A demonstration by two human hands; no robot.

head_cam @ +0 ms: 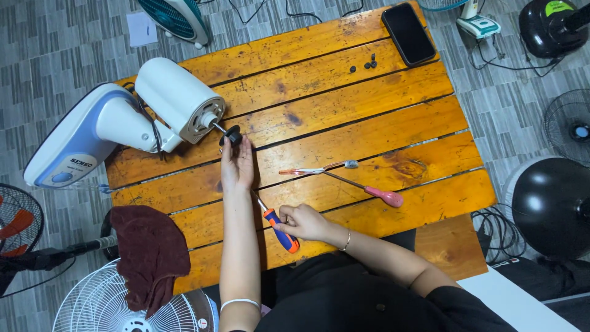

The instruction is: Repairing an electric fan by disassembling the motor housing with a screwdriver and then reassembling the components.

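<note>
Fan motor [178,98] lies at table's [369,117] left edge w/ black knob [231,136] on its shaft; my left hand [236,167] pinches that knob, right hand [302,222] grips orange-blue screwdriver [279,230].

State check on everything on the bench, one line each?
Fan motor: lying on its side, grille and blade off, shaft bare.
Black knob: on shaft tip, left hand fingers on it.
Orange-blue screwdriver: gripped by right hand.
Pink screwdriver: lying loose.
Toothbrush: lying loose.
Phone: screen dark.
Screws: loose.
</note>
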